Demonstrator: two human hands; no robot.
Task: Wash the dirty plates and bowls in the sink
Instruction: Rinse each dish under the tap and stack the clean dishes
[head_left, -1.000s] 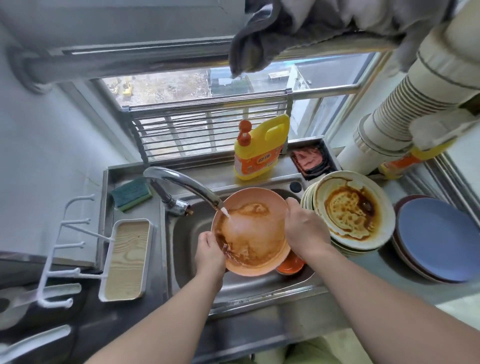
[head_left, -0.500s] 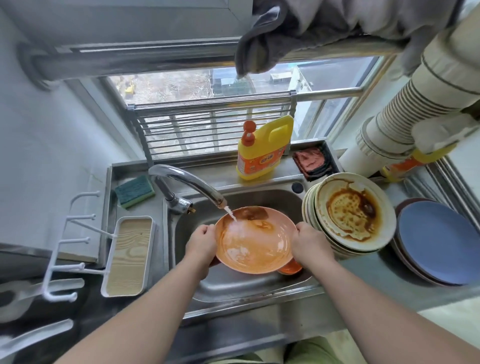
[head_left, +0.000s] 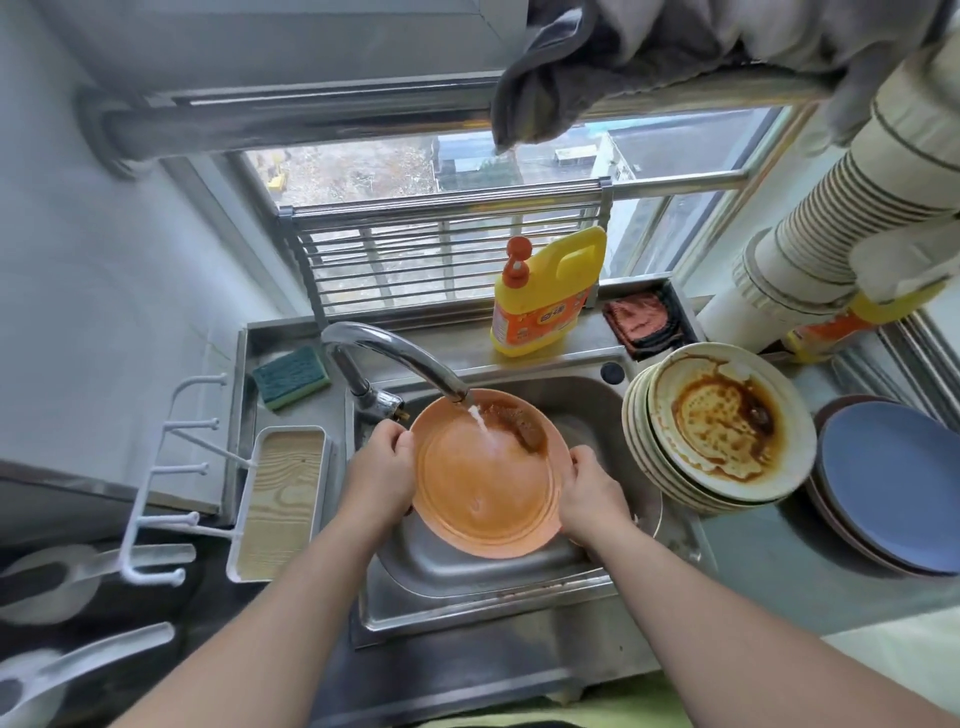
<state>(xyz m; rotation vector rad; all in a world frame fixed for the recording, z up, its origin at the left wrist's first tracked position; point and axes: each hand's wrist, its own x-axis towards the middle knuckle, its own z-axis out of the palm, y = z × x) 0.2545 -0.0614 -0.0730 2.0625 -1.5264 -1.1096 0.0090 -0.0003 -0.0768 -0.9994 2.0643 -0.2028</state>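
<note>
Orange round plastic plate (head_left: 485, 480) is sitting over the stainless steel sink (head_left: 467, 577), under the running chrome tap (head_left: 400, 358). Left hand (head_left: 382, 478) is gripping the left rim, right hand (head_left: 592, 493) is gripping the right rim, fingers curling round the edge on both sides. Judging it light, stiff and slippery while wet (greasy too), so opposite-rim holds are making sense. Brown sauce is now clinging only to the far rim; half a second ago it was smearing across much of the face, and the plate is now lying flatter. Beside the sink, the stack of cream sauce-stained plates (head_left: 727, 431) is waiting, with the yellow detergent jug (head_left: 550, 291) and green sponge (head_left: 291, 376) behind.
</note>
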